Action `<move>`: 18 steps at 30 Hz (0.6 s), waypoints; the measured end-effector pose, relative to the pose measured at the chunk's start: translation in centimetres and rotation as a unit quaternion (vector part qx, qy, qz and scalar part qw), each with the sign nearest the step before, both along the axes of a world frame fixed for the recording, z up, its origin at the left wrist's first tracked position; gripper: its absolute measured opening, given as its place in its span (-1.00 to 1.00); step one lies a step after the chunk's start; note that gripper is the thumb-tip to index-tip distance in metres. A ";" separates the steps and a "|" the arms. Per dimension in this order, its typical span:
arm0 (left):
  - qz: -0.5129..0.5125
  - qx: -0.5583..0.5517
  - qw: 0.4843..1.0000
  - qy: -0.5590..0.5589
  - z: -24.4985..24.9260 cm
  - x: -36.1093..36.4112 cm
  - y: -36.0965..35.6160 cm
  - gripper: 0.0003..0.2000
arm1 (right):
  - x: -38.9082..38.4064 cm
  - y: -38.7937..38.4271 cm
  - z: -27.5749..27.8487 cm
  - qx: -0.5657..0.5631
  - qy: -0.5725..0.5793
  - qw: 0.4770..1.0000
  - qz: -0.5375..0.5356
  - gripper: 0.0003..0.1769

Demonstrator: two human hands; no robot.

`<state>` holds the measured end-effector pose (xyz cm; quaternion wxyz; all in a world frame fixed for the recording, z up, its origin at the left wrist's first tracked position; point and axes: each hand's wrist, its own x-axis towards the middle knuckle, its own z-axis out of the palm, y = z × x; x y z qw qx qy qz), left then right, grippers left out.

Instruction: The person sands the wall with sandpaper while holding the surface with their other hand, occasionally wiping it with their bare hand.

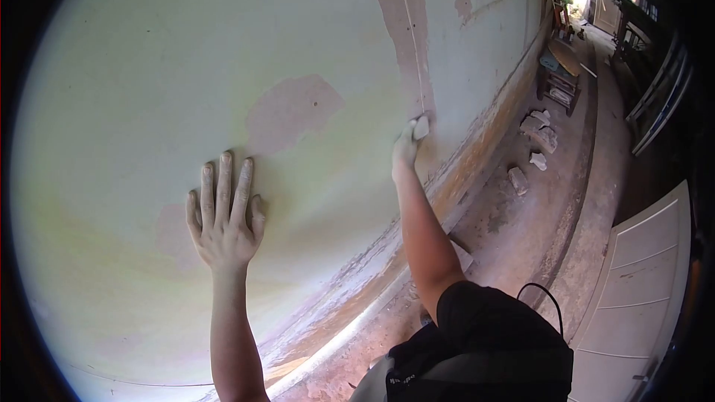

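Note:
My left hand [226, 234] lies flat against the pale green wall [179, 74], fingers spread and dusty. Just above it is a pinkish bare patch [290, 113]. My right hand [404, 152], slightly blurred, is closed on a small whitish flat piece [422, 127] and holds it against the wall. This contact is at the lower end of a long pinkish strip [408, 37] with a thin line running down it. The blur does not show what the whitish piece is made of.
The wall's worn base [439, 197] runs diagonally beside a dusty floor [514, 242]. Broken chunks [539, 132] lie there, with a small wooden rack [558, 91] farther off. A white panel door [637, 283] leans at the lower right, near metal frames [666, 97].

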<state>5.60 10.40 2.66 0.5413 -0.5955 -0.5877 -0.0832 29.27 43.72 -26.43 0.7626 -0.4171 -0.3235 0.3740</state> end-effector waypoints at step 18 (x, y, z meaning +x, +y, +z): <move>-0.040 0.002 0.999 0.004 0.2 -5.7 -5.9 -0.53 | -2.2 -9.5 8.6 0.085 -0.252 0.958 -0.106 -0.27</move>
